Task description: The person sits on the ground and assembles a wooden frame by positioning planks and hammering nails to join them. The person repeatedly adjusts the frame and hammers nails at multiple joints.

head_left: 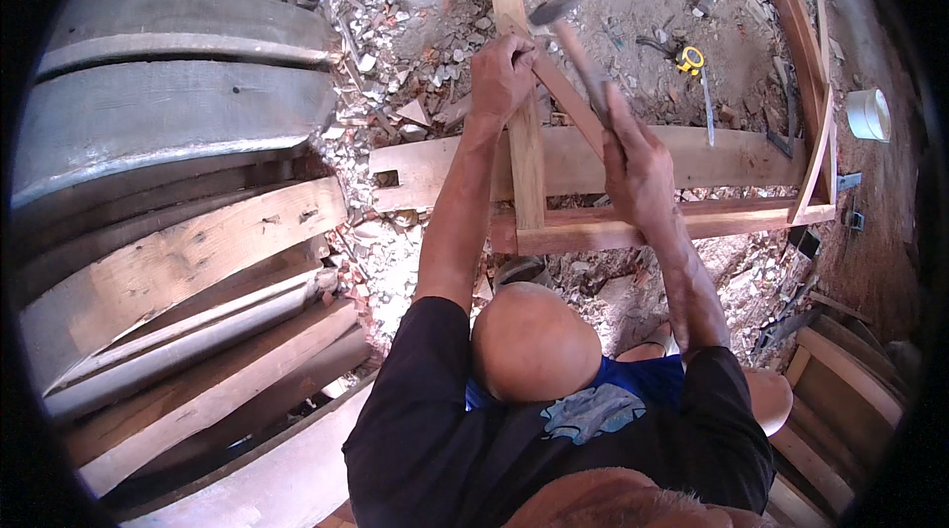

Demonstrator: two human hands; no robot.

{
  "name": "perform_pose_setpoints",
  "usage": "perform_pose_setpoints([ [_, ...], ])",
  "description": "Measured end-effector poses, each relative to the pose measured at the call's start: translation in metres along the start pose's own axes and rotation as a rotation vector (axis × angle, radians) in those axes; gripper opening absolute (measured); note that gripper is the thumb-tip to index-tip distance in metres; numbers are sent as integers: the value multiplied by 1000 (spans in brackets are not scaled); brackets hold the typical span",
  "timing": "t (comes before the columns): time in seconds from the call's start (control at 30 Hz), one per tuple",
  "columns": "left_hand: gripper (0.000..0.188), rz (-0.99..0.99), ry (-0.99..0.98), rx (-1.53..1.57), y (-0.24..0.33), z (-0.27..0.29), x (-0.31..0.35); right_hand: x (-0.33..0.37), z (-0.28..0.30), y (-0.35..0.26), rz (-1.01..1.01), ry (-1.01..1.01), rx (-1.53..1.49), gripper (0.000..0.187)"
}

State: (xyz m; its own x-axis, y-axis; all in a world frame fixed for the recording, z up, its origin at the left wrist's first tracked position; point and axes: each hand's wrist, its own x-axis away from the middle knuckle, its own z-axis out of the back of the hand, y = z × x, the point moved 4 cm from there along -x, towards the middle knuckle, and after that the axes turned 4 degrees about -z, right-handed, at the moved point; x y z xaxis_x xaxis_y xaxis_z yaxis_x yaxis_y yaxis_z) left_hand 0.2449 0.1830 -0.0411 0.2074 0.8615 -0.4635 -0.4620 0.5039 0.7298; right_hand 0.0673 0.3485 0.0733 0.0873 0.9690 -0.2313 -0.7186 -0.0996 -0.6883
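My right hand point(638, 167) is wrapped round the handle of a hammer point(581, 58), whose dark head is raised just beside my left hand. My left hand point(502, 81) is closed in a pinch above the place where a diagonal wooden strip point(568, 101) meets a pale upright timber point(527, 167). Whatever those fingers pinch is too small to make out. The diagonal strip slopes down from there and passes behind my right hand. At its near end the upright timber meets a reddish wooden rail point(692, 223) of a frame.
Beyond the rail lies a broad plank point(633, 160) with a slot near its left end. A yellow tape measure point(690, 59) rests on the chip-strewn ground with its blade out. Stacked planks point(188, 103) fill the left side. A white tub point(869, 116) stands at right, beyond the frame's side rail point(806, 34).
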Motion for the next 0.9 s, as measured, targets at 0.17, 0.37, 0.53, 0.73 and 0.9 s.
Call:
perform_pose_setpoints([
  [0.17,13,2,15,12,1,0,2,-3,11,8,-57,-103,-89,59],
  [0.37,14,-40,-10,-236,-8,16,3,20,24,6,-363,-118,-356,57],
  [0.53,16,328,-156,12,-13,32,-23,26,23,9,-458,-109,-529,61],
  [0.73,20,381,-107,162,-34,30,-49,20,20,-1,-401,-52,-609,60],
  [0.9,16,292,-74,105,-38,19,-52,17,16,-5,-416,-78,-618,61],
])
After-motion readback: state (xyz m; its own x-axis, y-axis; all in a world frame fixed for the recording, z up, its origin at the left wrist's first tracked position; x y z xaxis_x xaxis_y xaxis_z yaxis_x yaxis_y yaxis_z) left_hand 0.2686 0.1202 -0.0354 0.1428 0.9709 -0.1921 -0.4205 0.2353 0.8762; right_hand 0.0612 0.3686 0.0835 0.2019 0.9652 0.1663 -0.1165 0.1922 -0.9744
